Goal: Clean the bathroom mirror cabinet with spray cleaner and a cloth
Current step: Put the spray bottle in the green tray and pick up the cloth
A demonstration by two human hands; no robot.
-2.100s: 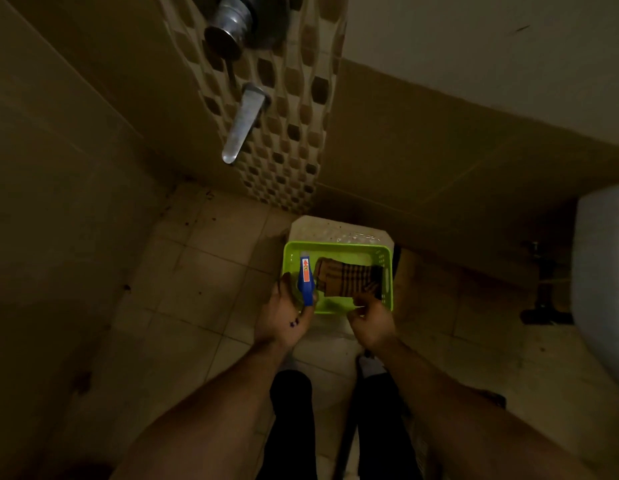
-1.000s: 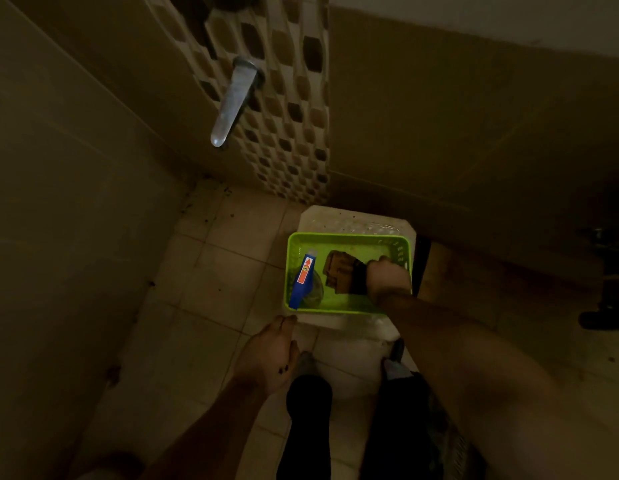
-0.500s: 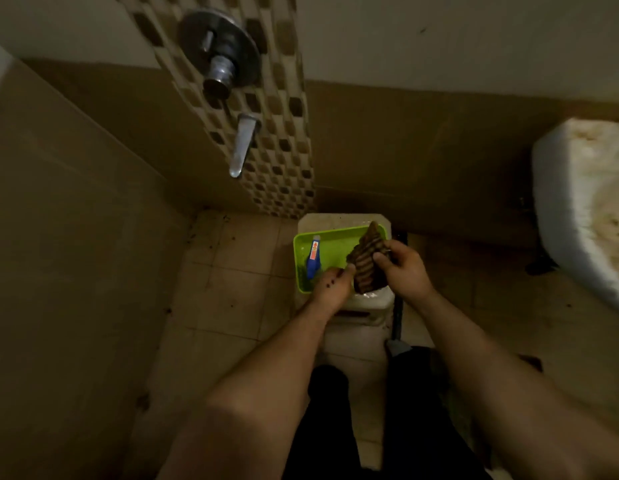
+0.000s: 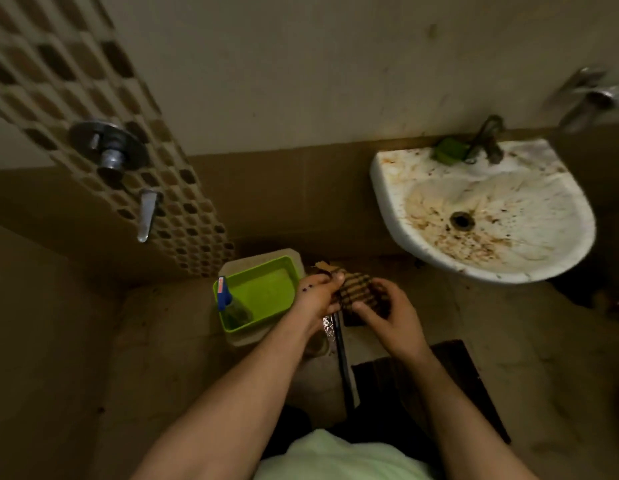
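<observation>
Low in the frame both forearms reach forward to the centre. There the left hand (image 4: 316,297) and the right hand (image 4: 387,317) together hold the striped cloth (image 4: 358,289). The left hand's fingers curl over its left end, and the right hand grips its right side with the thumb on top. The cloth is bunched between them, clear of the floor.

Just left of the left hand sits the green basket (image 4: 263,289) on a pale stand. The spray bottle (image 4: 228,303) lies in its lower-left corner, blue head towards the top of the frame and its long axis running roughly up and down the frame. The left hand is nearer to it, and I judge the reach short, with only the basket's right rim to cross.

Farther off, at the upper right, the stained sink (image 4: 484,209) juts from the wall. The mirror cabinet is not in view.
</observation>
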